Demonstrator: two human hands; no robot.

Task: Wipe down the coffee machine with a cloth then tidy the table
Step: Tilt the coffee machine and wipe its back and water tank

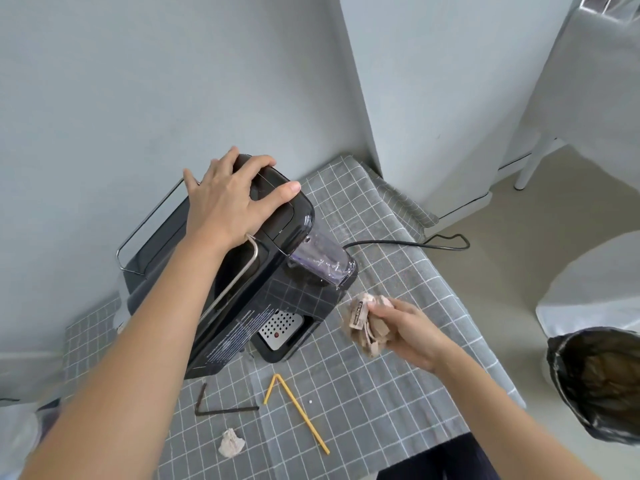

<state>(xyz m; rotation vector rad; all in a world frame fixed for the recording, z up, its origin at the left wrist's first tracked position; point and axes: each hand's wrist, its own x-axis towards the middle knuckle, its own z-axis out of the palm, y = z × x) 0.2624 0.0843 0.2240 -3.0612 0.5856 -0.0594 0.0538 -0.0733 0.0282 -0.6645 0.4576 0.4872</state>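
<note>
A black coffee machine (242, 306) stands on a table with a grey checked cloth (381, 375). It has a clear water tank (320, 259) at its right end and a perforated metal drip tray (278, 329) in front. My left hand (228, 199) lies spread on the machine's top, fingers over the far edge. To the right of the machine, my right hand (408, 332) is shut on a crumpled beige cloth (363, 323), which sits close to the machine's lower right corner.
On the table in front lie a bent yellow straw (298, 408), a bent dark straw (221, 408) and a crumpled paper ball (230, 443). The power cord (408, 243) runs off the right edge. A bin lined with a black bag (595, 382) stands at right, beside a white chair.
</note>
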